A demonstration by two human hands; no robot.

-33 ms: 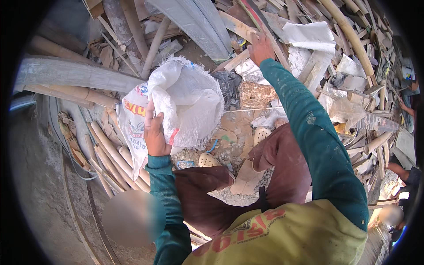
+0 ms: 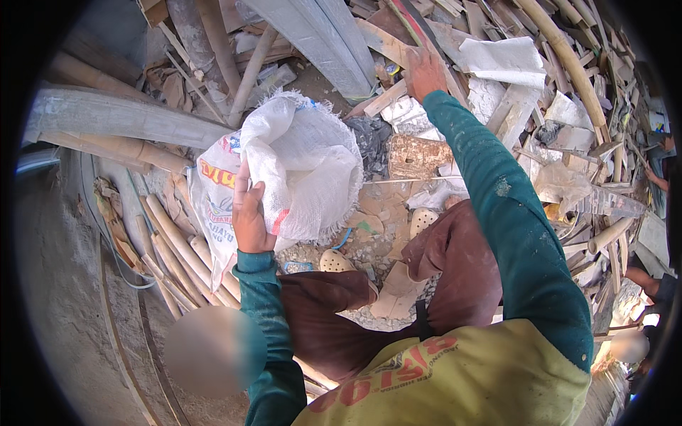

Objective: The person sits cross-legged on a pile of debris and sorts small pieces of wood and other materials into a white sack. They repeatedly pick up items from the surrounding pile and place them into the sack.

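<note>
The white sack (image 2: 327,195) sits past the left shoe (image 2: 335,261), its mouth open. The left hand (image 2: 250,219) has its fingers folded on the sack's edge. The right hand (image 2: 425,74) reaches to the wood scraps (image 2: 387,44); I can't tell if its fingers hold anything. This looks like the picking step; next seems to need a good grip.

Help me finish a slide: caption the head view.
Left hand holds a white sack; right hand is at scrap wood.
</note>
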